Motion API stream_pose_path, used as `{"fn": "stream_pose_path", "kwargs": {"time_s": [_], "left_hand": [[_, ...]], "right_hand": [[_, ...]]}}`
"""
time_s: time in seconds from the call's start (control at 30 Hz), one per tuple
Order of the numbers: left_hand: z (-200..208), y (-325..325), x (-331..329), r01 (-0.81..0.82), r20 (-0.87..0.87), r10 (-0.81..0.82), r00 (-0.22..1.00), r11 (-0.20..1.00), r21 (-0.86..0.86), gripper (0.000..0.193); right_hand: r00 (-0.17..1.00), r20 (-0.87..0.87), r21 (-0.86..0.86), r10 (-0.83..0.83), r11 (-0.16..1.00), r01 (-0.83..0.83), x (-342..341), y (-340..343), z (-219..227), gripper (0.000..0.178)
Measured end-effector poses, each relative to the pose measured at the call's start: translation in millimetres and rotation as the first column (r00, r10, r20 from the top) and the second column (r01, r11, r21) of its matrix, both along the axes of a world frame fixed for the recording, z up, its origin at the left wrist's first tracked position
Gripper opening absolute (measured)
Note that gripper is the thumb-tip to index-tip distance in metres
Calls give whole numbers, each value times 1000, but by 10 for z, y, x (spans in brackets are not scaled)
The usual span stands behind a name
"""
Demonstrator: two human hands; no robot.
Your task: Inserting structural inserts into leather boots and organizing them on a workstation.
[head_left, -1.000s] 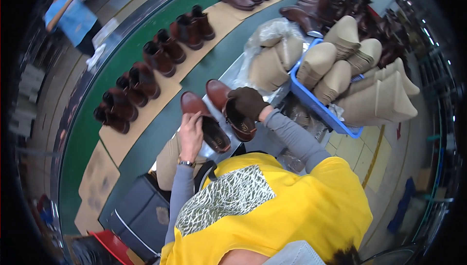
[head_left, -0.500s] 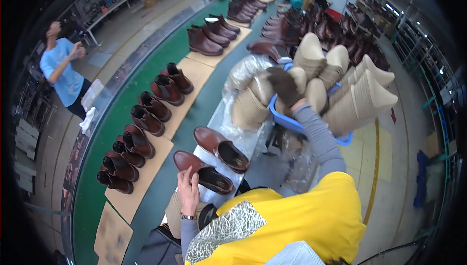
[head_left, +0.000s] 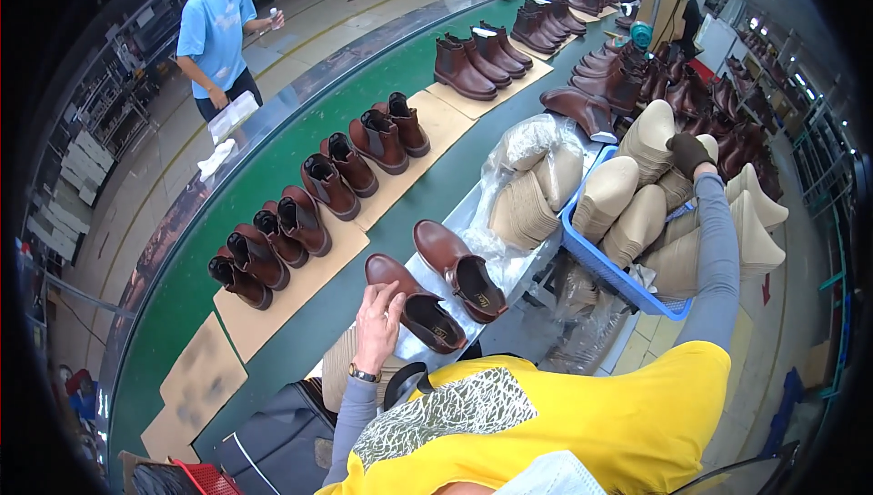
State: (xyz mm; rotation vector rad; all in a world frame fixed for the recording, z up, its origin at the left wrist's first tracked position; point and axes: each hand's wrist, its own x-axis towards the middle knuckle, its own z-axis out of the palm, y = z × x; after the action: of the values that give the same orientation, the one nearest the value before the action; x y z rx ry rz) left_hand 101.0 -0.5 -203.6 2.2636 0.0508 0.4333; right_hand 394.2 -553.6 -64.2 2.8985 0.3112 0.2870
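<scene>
Two brown low shoes lie on a plastic-covered strip in front of me. My left hand [head_left: 380, 313], bare with a wristwatch, grips the side of the nearer shoe [head_left: 420, 313]. The second shoe [head_left: 459, 270] lies just right of it, untouched. My right hand [head_left: 688, 153], in a dark glove, is stretched far out and closed on the top of a beige insole stack [head_left: 675, 188]. That stack stands among several like it in a blue crate [head_left: 605, 268].
A clear bag of beige pieces [head_left: 532, 177] sits left of the crate. Pairs of brown boots [head_left: 350, 163] stand on cardboard sheets along the green conveyor [head_left: 273, 177]. A person in a blue shirt [head_left: 214, 31] stands beyond it. More boots fill racks at the far right.
My right hand left the second brown shoe and reached out right to the beige stacks in the blue crate. My left hand stayed on the nearer shoe.
</scene>
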Motion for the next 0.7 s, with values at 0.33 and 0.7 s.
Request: {"fn": "stream_pose_path", "kwargs": {"time_s": [0.33, 0.7], "left_hand": [[280, -13, 99, -1, 192, -11, 981, 998, 61, 26], [733, -657, 414, 218, 189, -324, 927, 55, -974, 40]], "right_hand": [[826, 555, -24, -99, 991, 135, 233, -567, -270, 16], [365, 395, 133, 843, 341, -931, -1923, 2526, 225, 24]]}}
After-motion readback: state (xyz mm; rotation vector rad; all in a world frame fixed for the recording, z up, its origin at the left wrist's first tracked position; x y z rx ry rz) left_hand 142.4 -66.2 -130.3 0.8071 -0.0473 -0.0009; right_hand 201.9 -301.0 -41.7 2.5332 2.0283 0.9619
